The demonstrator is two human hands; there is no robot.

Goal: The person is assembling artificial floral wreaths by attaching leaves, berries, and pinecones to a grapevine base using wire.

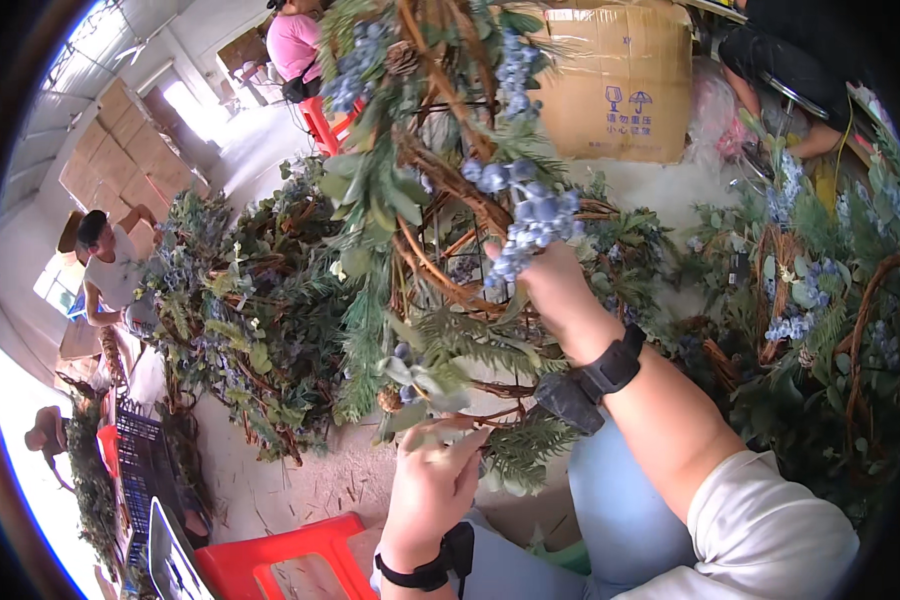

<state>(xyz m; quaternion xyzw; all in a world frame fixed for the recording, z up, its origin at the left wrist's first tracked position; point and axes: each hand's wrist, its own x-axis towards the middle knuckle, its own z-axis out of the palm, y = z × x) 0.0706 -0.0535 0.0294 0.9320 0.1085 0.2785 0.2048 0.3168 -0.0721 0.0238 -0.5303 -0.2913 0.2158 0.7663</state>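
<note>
A tall twig wreath (450,205) with green needles, leaves, blue berries and pine cones stands upright before me. My right hand (553,283) grips its right side, closed round the twigs beneath a blue berry cluster (538,222); the berries hide most of its fingertips. At the wreath's lower edge, my left hand (432,490) has its fingers bent together among pale leaves (420,382). They appear pinched on these leaves, though blur hides the exact contact. Both wrists wear black bands.
More wreaths lie piled at left (250,310) and right (800,300). A red plastic stool (290,550) is near my left knee. Behind the wreath stands a cardboard box (620,90). Other people sit at far left, at the back and at upper right; a dark crate (140,460) stands left.
</note>
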